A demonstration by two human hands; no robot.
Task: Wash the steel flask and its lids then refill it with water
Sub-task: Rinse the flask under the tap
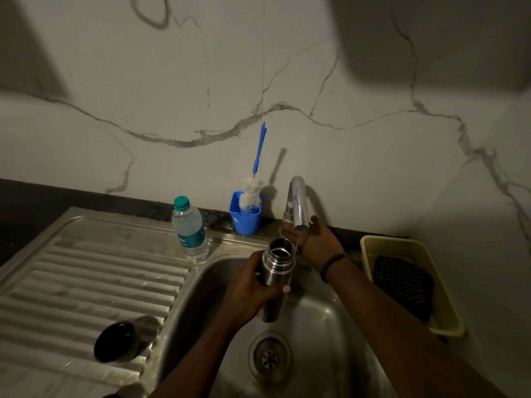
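No label is being shown legibly — the bottle's [190,228] teal band is blurred. A brush [252,193] is being kept in a blue cup [244,218]; a dark cloth [403,285] in a yellow basket [402,242]. The flask [277,268], uncapped, is being gripped by the left hand [253,294] over the sink [321,320] — the right hand [316,239] is being held at the tap [297,202], its grip unclear. A lid [123,338] is being left on the drainboard [86,271].

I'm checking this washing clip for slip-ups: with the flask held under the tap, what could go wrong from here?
1. The left hand alone grips the flask, tilted over the sink; wet steel could slip and drop.
2. The right hand is back at the tap, and the spout sits off the flask's narrow mouth, so water may splash outside.
3. The lid lies on its side on the ribbed drainboard and might roll.
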